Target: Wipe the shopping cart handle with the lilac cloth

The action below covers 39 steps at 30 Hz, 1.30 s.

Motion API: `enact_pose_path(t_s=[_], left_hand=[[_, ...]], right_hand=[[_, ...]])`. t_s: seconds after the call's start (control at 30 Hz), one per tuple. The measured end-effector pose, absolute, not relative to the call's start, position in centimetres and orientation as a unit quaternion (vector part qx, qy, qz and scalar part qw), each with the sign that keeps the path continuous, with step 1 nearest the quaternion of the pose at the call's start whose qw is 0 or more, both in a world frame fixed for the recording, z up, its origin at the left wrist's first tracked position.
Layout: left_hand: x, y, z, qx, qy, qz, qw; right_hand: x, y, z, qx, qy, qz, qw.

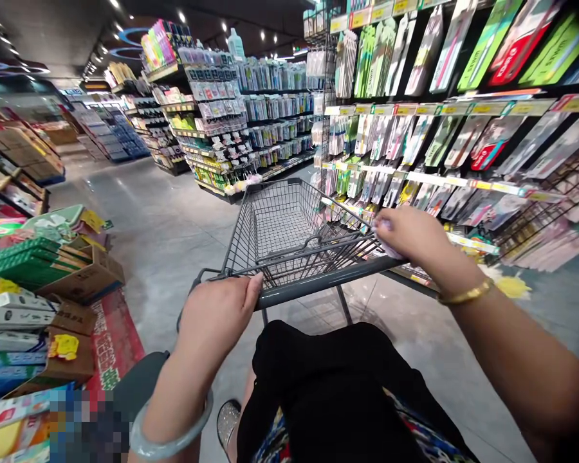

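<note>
A grey wire shopping cart (pixel 284 222) stands in front of me, its bare mesh floor showing. My left hand (pixel 219 312) is closed around the left end of the cart's handlebar (pixel 318 283), thumb lying along it. At the right end, my right hand (pixel 412 241) is closed at the bar, with its fingers curled and partly hidden. Something small and pale purple (pixel 388 239) shows by those fingers; I cannot make out what it is. A pale bangle (pixel 171 431) circles my left wrist and a gold bracelet (pixel 466 294) my right.
Racks of packaged kitchen tools (pixel 463 128) line the right side close to the cart. Ahead stands a stocked shelf unit (pixel 217 109). Cardboard boxes of goods (pixel 89 273) and a red mat (pixel 118 334) lie along the left. A grey tiled floor (pixel 159 225) runs between them.
</note>
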<state>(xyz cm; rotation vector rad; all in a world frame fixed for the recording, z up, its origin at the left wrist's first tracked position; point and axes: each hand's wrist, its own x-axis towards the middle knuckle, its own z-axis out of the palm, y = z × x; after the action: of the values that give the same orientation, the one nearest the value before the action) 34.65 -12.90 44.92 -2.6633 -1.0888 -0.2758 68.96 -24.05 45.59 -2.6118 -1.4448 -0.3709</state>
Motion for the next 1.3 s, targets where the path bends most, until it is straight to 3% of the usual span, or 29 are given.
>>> enact_pose_path(t_s=[0.13, 0.33, 0.5, 0.63, 0.7, 0.83, 0.9, 0.97, 1.17, 1.3], left_hand=[[35.9, -14.3, 44.0, -0.908, -0.383, -0.088, 0.148], [37.1, -16.0, 43.6, -0.900, -0.394, -0.110, 0.152], [37.5, -16.2, 43.9, -0.899, -0.405, -0.108, 0.125], [37.9, -16.5, 43.8, -0.895, -0.409, -0.120, 0.133], [37.9, -16.6, 43.7, -0.893, -0.408, -0.126, 0.140], [37.9, -16.6, 43.7, -0.896, -0.404, -0.130, 0.130], [37.9, -16.6, 43.7, -0.895, -0.407, -0.132, 0.127], [38.0, -16.7, 43.8, -0.893, -0.411, -0.132, 0.129], [38.1, -17.1, 44.3, -0.896, -0.402, -0.097, 0.161], [38.0, -17.2, 43.8, -0.891, -0.408, -0.134, 0.147]], right_hand=[[68.2, -18.1, 45.8, -0.827, -0.561, -0.034, 0.032], [67.1, -16.1, 45.4, -0.728, -0.653, 0.131, 0.164], [69.9, -16.7, 46.2, -0.807, -0.555, 0.171, 0.110], [66.8, -16.0, 47.1, -0.768, -0.549, 0.232, 0.234], [64.0, -16.0, 47.6, -0.744, -0.585, 0.188, 0.263], [59.4, -17.2, 47.9, -0.698, -0.703, 0.001, 0.139], [57.8, -17.5, 47.5, -0.665, -0.743, -0.030, 0.068], [56.3, -16.8, 46.7, -0.655, -0.754, -0.008, 0.056], [52.0, -12.0, 45.8, -0.562, -0.788, 0.182, 0.172], [53.5, -11.5, 47.3, -0.524, -0.805, 0.257, 0.108]])
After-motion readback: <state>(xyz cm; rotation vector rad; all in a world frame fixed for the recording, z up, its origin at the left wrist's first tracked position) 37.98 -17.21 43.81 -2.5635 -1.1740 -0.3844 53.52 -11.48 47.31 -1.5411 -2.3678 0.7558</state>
